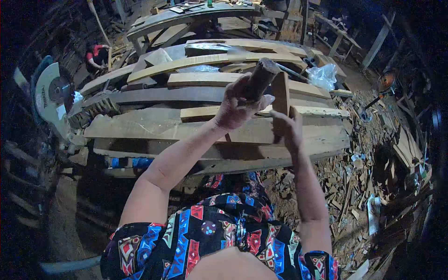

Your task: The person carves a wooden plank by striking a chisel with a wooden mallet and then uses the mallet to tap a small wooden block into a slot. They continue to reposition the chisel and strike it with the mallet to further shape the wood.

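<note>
My left hand (240,105) is wrapped round a dark, blocky wooden piece (262,79) that points up and away over the workbench. Close to its right, my right hand (289,128) grips a flat brown board (281,93) standing on edge. The block and the board are nearly side by side; whether they touch is unclear. Beneath both hands lie long pale planks, among them a light one (317,111) and a wide one (154,123) along the near side of the bench.
A circular saw (51,95) stands at the left. A person in red (97,58) crouches at the upper left. Clear plastic (322,77) lies on the planks at right. Another table (186,17) is behind. Wood scraps (340,186) cover the floor at right.
</note>
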### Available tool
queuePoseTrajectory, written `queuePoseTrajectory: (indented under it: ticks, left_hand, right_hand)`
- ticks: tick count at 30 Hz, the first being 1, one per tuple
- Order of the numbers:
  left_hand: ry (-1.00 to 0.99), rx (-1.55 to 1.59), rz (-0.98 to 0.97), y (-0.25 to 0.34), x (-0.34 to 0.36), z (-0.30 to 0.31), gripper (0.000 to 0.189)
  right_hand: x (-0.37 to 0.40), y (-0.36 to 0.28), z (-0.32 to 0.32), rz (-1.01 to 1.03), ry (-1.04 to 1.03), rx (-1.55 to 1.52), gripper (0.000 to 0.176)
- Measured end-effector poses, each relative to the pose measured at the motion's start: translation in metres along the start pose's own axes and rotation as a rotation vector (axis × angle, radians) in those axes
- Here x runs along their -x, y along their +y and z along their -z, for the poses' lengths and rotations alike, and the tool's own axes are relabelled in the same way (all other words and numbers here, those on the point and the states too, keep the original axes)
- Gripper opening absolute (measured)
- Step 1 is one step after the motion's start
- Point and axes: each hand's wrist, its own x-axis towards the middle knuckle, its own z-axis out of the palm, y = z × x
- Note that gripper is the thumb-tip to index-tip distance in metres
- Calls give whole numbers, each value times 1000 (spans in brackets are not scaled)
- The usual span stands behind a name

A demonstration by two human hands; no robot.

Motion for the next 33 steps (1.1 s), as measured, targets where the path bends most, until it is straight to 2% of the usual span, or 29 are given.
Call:
queuePoseTrajectory:
  ticks: [2,3,4,6,7,9,11,12,13,16,18,22,25,27,28,30,32,33]
  left_hand:
    - [-7,-49,-20,-4,-2,3,27]
    - [-7,-71,-25,-7,-3,5,27]
    - [-10,-143,-61,-6,-3,5,27]
    - [-27,-289,-131,0,-5,3,27]
    - [-33,-79,-49,-8,-3,1,26]
    - [-32,-65,-43,-1,-1,0,26]
    - [-23,-172,-101,0,-2,2,26]
    - [-18,-288,-159,-5,-5,4,26]
    - [-20,-405,-216,-7,-6,6,26]
    - [-15,-201,-165,-4,-3,6,26]
    - [-19,-132,-109,-1,-1,6,26]
    - [-34,-102,-125,-6,-2,4,26]
    - [-22,-45,-242,-10,-6,1,25]
    - [13,-299,-233,-6,-7,7,23]
    - [34,-429,-216,-4,-4,11,23]
    - [43,-238,-170,-5,-1,13,23]
    - [50,-43,-136,-5,-1,11,23]
    - [40,-59,-145,-4,-2,11,24]
  right_hand:
    - [-1,-31,12,-34,85,85,33]
    - [4,-48,25,177,26,-66,28]
    - [14,-93,22,287,172,180,28]
    - [16,-147,48,703,149,233,33]
    - [27,-174,39,812,90,-40,35]
    - [48,-191,-4,863,163,-186,36]
    - [38,-173,-2,537,-35,330,30]
    - [34,-166,-5,426,-168,614,30]
    - [28,-159,-16,408,-401,696,24]
    - [41,-191,-13,627,-236,527,23]
    - [31,-199,2,732,13,565,28]
    - [52,-183,-5,604,168,531,31]
    - [27,-152,8,473,-382,623,37]
    - [29,-169,9,512,-296,739,37]
    - [31,-177,17,619,-177,722,33]
    - [35,-196,29,820,89,699,30]
    - [51,-208,19,943,137,718,33]
    - [48,-196,15,938,87,585,33]
